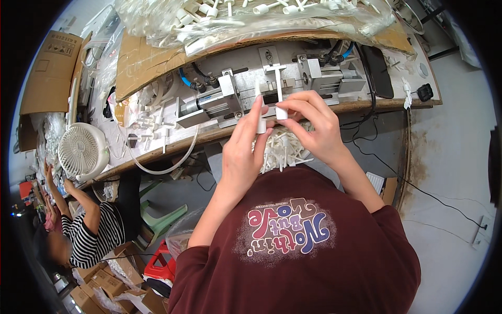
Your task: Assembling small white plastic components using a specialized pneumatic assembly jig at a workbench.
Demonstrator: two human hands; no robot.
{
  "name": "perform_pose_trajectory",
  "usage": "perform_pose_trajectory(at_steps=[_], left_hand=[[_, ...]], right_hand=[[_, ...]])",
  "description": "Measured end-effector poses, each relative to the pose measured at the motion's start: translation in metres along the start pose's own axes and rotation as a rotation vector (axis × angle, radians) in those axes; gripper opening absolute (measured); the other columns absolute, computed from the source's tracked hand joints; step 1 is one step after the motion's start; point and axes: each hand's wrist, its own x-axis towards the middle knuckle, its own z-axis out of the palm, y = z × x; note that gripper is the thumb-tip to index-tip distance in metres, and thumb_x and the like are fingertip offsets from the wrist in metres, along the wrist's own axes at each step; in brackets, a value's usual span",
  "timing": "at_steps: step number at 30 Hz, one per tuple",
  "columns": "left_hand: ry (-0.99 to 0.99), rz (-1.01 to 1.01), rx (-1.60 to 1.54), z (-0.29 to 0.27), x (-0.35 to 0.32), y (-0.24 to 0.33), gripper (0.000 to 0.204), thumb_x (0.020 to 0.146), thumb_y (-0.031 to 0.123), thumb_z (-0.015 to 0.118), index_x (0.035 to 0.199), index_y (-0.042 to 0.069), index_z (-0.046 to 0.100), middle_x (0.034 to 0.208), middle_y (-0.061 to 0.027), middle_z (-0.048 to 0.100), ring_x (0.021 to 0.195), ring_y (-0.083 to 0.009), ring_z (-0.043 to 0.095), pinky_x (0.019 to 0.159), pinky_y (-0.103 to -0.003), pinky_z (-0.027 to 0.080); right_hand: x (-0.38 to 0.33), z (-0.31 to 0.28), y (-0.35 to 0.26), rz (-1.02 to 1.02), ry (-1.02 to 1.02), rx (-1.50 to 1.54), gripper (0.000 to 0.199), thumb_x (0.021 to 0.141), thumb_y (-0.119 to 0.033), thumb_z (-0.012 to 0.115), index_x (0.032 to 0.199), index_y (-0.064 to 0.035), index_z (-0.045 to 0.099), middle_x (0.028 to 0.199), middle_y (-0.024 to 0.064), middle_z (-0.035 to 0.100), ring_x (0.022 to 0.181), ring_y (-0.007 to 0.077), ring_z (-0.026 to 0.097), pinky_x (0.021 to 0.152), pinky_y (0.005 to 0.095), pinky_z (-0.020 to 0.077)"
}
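My left hand (241, 144) pinches a white plastic cap with a thin stem (261, 125), the stem pointing up along the fingers. Just to its right, my right hand (318, 125) grips a second white cap with a flat stem (282, 112), also upright, its top end near the metal fixture. The two caps are close together but apart. Directly beyond the hands is the fixture, with a metal clamp block on the left (213, 104) and another on the right (329, 78). Below the hands, a heap of white stemmed pieces (280, 152) lies at my lap.
More white pieces lie in clear plastic (209, 15) on cardboard at the back. A white fan (82, 150) and loose parts (151, 125) are at left. A black phone (377, 73) and cables are at right. A co-worker in a striped shirt (99, 235) sits at far left.
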Motion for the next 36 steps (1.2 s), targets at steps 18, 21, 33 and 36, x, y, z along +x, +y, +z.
perform_pose_trajectory(at_steps=[18, 21, 33, 36], left_hand=[[0.129, 0.030, 0.055, -0.004, 0.002, -0.007, 0.038, 0.075, -0.005, 0.080, 0.111, 0.001, 0.072, 0.124, -0.0129, 0.060, 0.091, -0.0172, 0.069, 0.075, -0.028, 0.062], [0.100, 0.043, 0.114, -0.005, 0.003, -0.006, 0.039, 0.076, -0.005, 0.079, 0.114, 0.002, 0.072, 0.127, -0.0128, 0.061, 0.091, -0.0171, 0.069, 0.075, -0.029, 0.061], [0.118, 0.289, 0.513, 0.016, 0.012, -0.025, 0.033, 0.077, 0.008, 0.077, 0.110, 0.007, 0.074, 0.121, -0.0024, 0.071, 0.071, -0.0173, 0.068, 0.061, -0.028, 0.051], [0.058, 0.253, 0.550, 0.026, 0.015, -0.028, 0.032, 0.078, 0.011, 0.077, 0.109, 0.011, 0.075, 0.119, 0.0004, 0.071, 0.062, -0.0195, 0.064, 0.060, -0.028, 0.051]], right_hand=[[0.012, 0.016, 0.015, -0.162, -0.257, -0.706, 0.020, 0.077, -0.005, 0.068, 0.097, -0.0038, 0.068, 0.123, 0.0076, 0.069, 0.056, 0.0228, 0.065, 0.055, 0.0315, 0.0535], [0.013, 0.018, 0.017, -0.157, -0.261, -0.698, 0.019, 0.078, -0.004, 0.067, 0.097, -0.0038, 0.068, 0.123, 0.0078, 0.069, 0.057, 0.0233, 0.066, 0.056, 0.0315, 0.0539], [0.004, -0.005, 0.014, 0.095, -0.161, -0.127, 0.026, 0.076, -0.009, 0.079, 0.101, -0.0055, 0.072, 0.121, 0.0072, 0.071, 0.077, 0.0174, 0.072, 0.063, 0.0292, 0.0560], [-0.008, -0.019, 0.009, 0.162, -0.105, -0.022, 0.030, 0.073, -0.008, 0.083, 0.101, -0.0048, 0.073, 0.119, 0.0064, 0.072, 0.079, 0.0143, 0.071, 0.063, 0.0273, 0.0541]])
